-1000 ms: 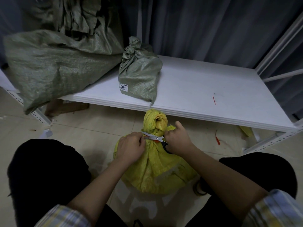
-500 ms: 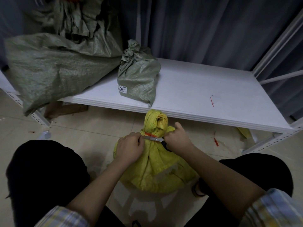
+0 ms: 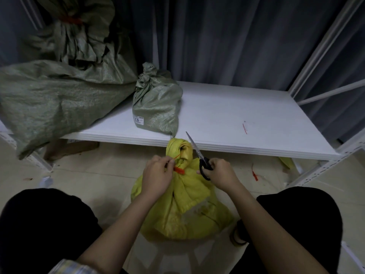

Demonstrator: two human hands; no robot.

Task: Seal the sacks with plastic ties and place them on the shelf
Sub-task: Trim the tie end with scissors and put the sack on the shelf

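Two hands at yellow sack (image 3: pixel 183 210) neck, left hand (image 3: pixel 157 177) pinching tie (image 3: pixel 178 170)

Yellow sack (image 3: pixel 183 210) wearing orange-red tie (image 3: pixel 178 170); scissors (image 3: pixel 199 155) showing black handles; green sacks (image 3: pixel 156 103) lying on white shelf (image 3: pixel 246 115); sleeve (image 3: pixel 67 267) showing plaid.

Your yellow sack (image 3: pixel 183 210) sits on the floor in front of the shelf (image 3: pixel 246 113), its neck bunched upright and cinched by an orange plastic tie (image 3: pixel 178 170). On the white shelf a small green sack (image 3: pixel 156 107) stands knotted, and beside it to the left a large green sack (image 3: pixel 53 99) slumps over the edge
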